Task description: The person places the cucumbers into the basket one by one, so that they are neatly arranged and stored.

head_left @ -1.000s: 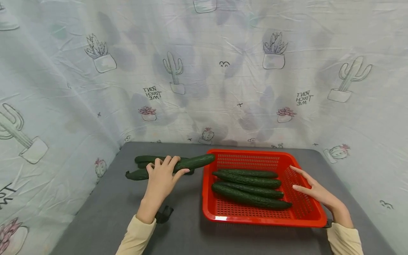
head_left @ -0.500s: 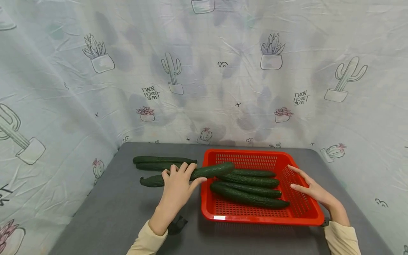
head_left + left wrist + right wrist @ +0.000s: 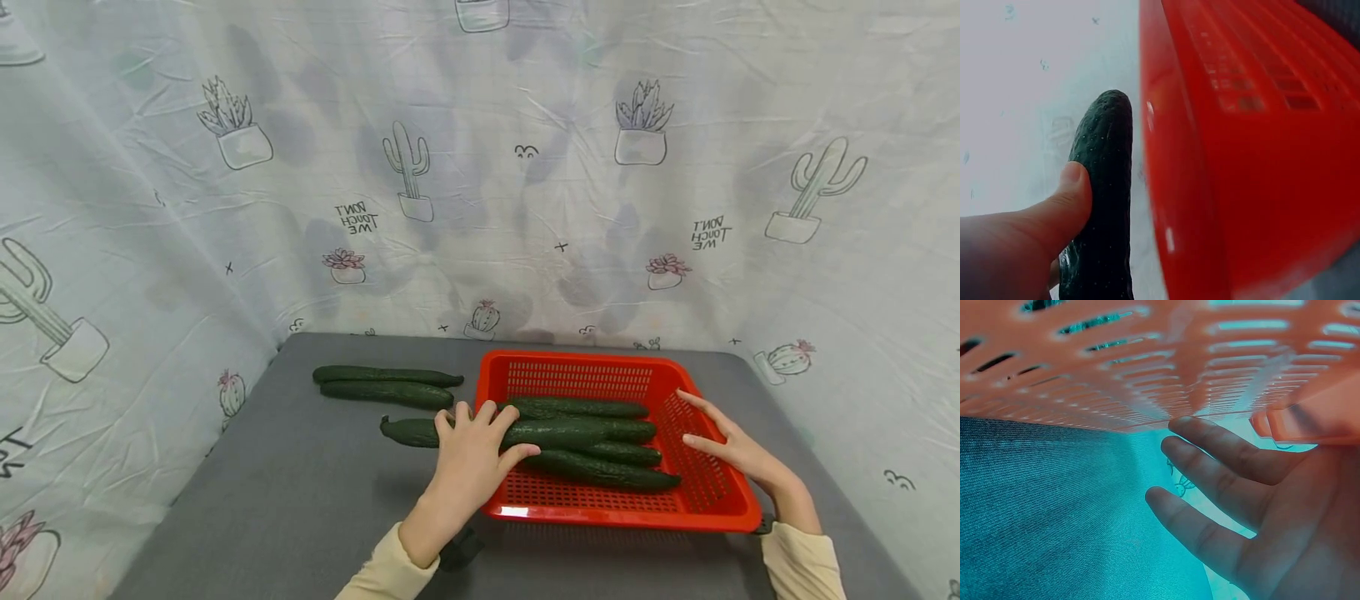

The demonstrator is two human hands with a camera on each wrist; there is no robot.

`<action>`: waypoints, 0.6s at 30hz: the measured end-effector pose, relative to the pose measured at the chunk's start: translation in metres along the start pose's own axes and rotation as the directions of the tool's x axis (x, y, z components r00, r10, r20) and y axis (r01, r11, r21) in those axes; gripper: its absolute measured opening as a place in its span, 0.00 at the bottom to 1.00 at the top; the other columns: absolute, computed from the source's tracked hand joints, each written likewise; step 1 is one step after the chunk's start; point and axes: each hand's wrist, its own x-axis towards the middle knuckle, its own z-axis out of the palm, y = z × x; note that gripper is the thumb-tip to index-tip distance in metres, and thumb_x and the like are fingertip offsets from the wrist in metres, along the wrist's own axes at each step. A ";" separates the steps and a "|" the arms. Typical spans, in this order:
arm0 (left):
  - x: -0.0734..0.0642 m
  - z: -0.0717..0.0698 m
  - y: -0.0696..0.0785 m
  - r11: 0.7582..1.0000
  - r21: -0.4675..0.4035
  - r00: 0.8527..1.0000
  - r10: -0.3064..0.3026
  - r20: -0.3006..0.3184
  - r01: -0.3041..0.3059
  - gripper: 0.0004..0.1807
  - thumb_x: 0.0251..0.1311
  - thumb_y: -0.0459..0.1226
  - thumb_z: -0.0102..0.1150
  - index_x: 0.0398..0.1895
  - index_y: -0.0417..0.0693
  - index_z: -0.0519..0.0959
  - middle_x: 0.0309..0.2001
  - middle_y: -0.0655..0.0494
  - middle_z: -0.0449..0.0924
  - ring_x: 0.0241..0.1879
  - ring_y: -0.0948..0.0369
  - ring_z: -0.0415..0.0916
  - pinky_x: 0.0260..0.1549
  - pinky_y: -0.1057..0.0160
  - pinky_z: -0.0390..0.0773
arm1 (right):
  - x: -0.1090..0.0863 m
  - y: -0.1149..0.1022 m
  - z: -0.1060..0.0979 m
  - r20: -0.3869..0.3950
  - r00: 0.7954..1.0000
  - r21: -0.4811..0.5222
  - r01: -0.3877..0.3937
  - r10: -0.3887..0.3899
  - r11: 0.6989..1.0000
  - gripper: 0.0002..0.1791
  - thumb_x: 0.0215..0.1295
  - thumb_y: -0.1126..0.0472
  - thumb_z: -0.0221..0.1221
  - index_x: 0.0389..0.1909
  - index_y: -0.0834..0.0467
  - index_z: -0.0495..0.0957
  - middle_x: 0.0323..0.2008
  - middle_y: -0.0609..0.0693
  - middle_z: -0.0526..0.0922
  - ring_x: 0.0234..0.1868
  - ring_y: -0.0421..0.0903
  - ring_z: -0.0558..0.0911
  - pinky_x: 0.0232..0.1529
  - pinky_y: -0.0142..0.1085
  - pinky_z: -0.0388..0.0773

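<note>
In the head view my left hand [image 3: 472, 458] grips a dark green cucumber [image 3: 408, 432] from above, its far end over the red plastic basket [image 3: 585, 518]. In the left wrist view the thumb [image 3: 1075, 194] lies along this cucumber [image 3: 1107, 144], beside the basket's rim [image 3: 1169, 156]. My right hand [image 3: 738, 450] holds the basket's right side, with thumb and forefinger over the wall. In the right wrist view other fingers [image 3: 1210, 481] reach out straight under the slotted basket [image 3: 1147, 381]. Several cucumbers [image 3: 607, 471] lie side by side in the basket, partly covered by the held one.
Two more cucumbers [image 3: 386, 393] lie together on the grey table [image 3: 300, 483], left of the basket. A pale curtain [image 3: 480, 167] printed with potted cacti hangs behind the table and along both sides.
My left hand has carried its cucumber rightward and toward me, from beside the two on the table to over the basket's left part. The right hand and basket have stayed in place.
</note>
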 end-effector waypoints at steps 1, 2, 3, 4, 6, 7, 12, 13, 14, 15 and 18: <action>0.000 0.001 0.003 1.000 0.003 1.000 0.008 0.000 -0.008 0.28 0.53 0.67 0.42 0.49 0.63 0.72 0.40 0.60 0.71 0.38 0.52 0.62 0.41 0.44 0.60 | 0.000 0.000 0.000 0.001 1.000 0.001 -0.001 0.001 1.000 0.38 0.66 0.59 0.54 0.72 0.49 0.46 0.71 0.62 0.41 0.67 0.66 0.43 0.49 0.71 0.50; 0.001 0.001 0.007 1.000 0.007 1.000 0.013 0.003 -0.013 0.28 0.53 0.67 0.42 0.49 0.63 0.72 0.40 0.60 0.71 0.38 0.52 0.62 0.40 0.44 0.60 | 0.000 -0.001 0.000 0.002 1.000 0.004 0.000 0.000 1.000 0.38 0.66 0.59 0.54 0.72 0.49 0.46 0.71 0.62 0.41 0.67 0.66 0.43 0.49 0.71 0.50; 0.001 0.002 0.010 1.000 0.011 1.000 0.017 0.004 -0.017 0.28 0.53 0.67 0.41 0.48 0.63 0.72 0.40 0.60 0.71 0.38 0.52 0.63 0.41 0.44 0.60 | 0.000 -0.001 0.000 0.003 1.000 0.006 0.001 -0.001 1.000 0.38 0.66 0.59 0.54 0.72 0.50 0.46 0.71 0.62 0.41 0.67 0.66 0.43 0.49 0.71 0.50; 0.001 0.003 0.014 1.000 0.015 1.000 0.022 0.004 -0.022 0.28 0.52 0.67 0.41 0.48 0.63 0.72 0.40 0.60 0.71 0.38 0.53 0.63 0.40 0.45 0.60 | 0.000 -0.001 0.000 0.002 1.000 0.006 0.004 -0.004 1.000 0.38 0.66 0.59 0.54 0.72 0.50 0.46 0.71 0.62 0.41 0.67 0.66 0.43 0.49 0.71 0.50; 0.002 0.004 0.021 0.999 0.024 1.000 0.027 0.007 -0.027 0.28 0.52 0.68 0.41 0.48 0.64 0.71 0.40 0.60 0.71 0.39 0.53 0.63 0.41 0.44 0.61 | 0.001 -0.001 0.001 0.002 1.000 0.006 0.012 -0.012 1.000 0.38 0.66 0.60 0.54 0.72 0.51 0.47 0.71 0.62 0.42 0.67 0.66 0.44 0.50 0.70 0.51; 0.002 0.004 0.024 0.999 0.030 0.999 0.031 0.007 -0.031 0.28 0.52 0.68 0.40 0.48 0.64 0.71 0.40 0.61 0.71 0.39 0.53 0.64 0.41 0.44 0.61 | 0.001 -0.001 0.001 0.001 1.000 0.006 0.016 -0.016 1.000 0.38 0.66 0.60 0.54 0.72 0.51 0.47 0.71 0.62 0.42 0.67 0.65 0.44 0.50 0.70 0.51; 0.005 0.008 0.041 0.998 0.038 0.999 0.050 0.016 -0.051 0.28 0.51 0.68 0.41 0.48 0.66 0.71 0.42 0.61 0.72 0.41 0.53 0.65 0.42 0.44 0.62 | 0.002 0.000 0.000 -0.001 1.000 -0.004 0.024 -0.024 1.000 0.38 0.66 0.60 0.54 0.72 0.49 0.47 0.71 0.61 0.43 0.67 0.65 0.45 0.50 0.69 0.51; 0.005 0.009 0.044 0.998 0.037 0.998 0.052 0.024 -0.053 0.28 0.52 0.68 0.41 0.48 0.66 0.71 0.43 0.60 0.72 0.42 0.52 0.65 0.42 0.44 0.63 | 0.002 0.000 -0.001 0.000 1.000 -0.004 0.024 -0.024 1.000 0.37 0.66 0.60 0.54 0.72 0.48 0.47 0.71 0.61 0.43 0.67 0.65 0.45 0.50 0.69 0.51; 0.006 0.010 0.047 0.998 0.028 0.998 0.051 0.034 -0.052 0.27 0.52 0.68 0.42 0.48 0.66 0.71 0.43 0.60 0.72 0.43 0.52 0.66 0.43 0.43 0.63 | 0.002 0.001 -0.001 0.000 1.000 -0.006 0.024 -0.024 1.000 0.37 0.66 0.60 0.54 0.72 0.48 0.47 0.71 0.61 0.43 0.67 0.65 0.44 0.50 0.69 0.51; 0.006 0.011 0.051 0.998 0.021 0.998 0.051 0.046 -0.052 0.27 0.52 0.67 0.42 0.48 0.66 0.71 0.44 0.60 0.72 0.43 0.51 0.66 0.43 0.43 0.63 | 0.001 0.001 -0.001 0.000 1.000 -0.010 0.023 -0.023 1.000 0.38 0.66 0.60 0.54 0.72 0.48 0.47 0.71 0.61 0.43 0.67 0.65 0.45 0.50 0.70 0.51; 0.007 0.015 0.060 0.999 -0.009 0.994 0.041 0.103 -0.040 0.27 0.54 0.67 0.40 0.51 0.67 0.70 0.46 0.58 0.72 0.45 0.50 0.66 0.44 0.42 0.64 | 0.000 0.002 -0.001 0.005 1.000 -0.010 0.016 -0.016 1.000 0.38 0.66 0.60 0.54 0.72 0.48 0.47 0.71 0.62 0.42 0.67 0.66 0.44 0.49 0.70 0.51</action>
